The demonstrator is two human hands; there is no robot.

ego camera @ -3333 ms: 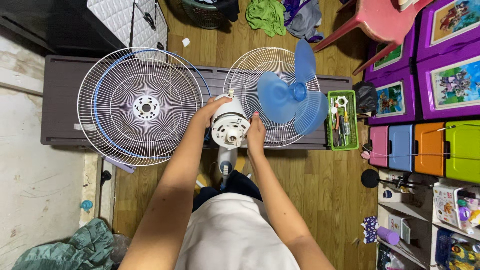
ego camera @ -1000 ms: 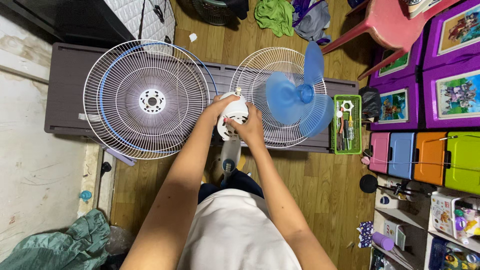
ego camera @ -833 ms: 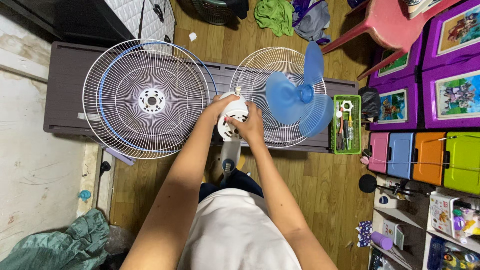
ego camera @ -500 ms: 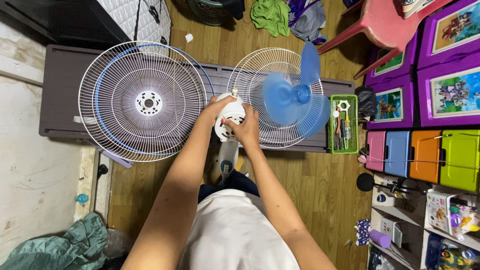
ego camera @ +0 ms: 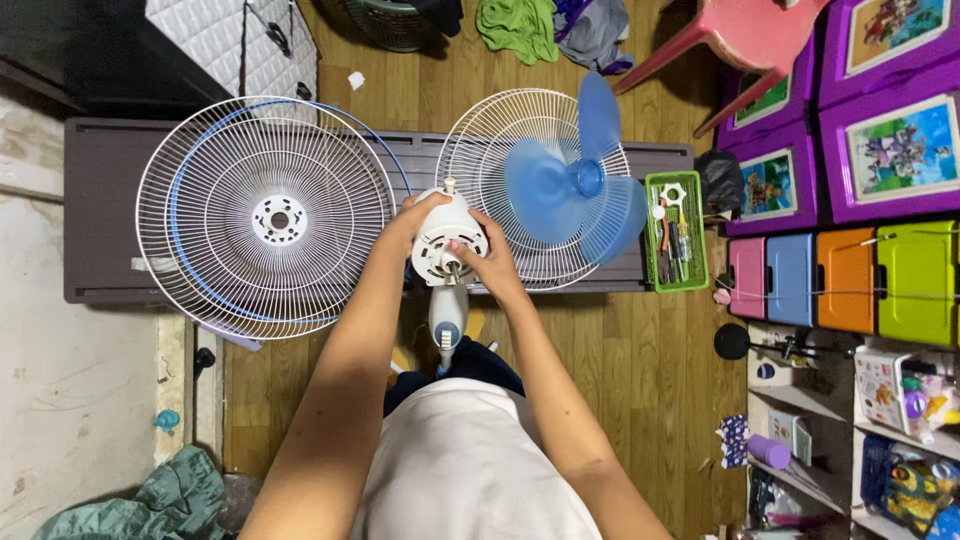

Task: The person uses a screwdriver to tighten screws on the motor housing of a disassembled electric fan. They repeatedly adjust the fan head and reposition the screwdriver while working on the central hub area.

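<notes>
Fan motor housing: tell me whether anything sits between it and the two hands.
Nothing visible does. The left hand and the right hand both rest directly on the white fan motor housing. The two wire guards and the blue blade lie behind it on the grey bench.

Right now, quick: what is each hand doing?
Left hand: closed around the white fan motor housing.
Right hand: fingers on the housing's face; firm grip cannot be told.
</notes>
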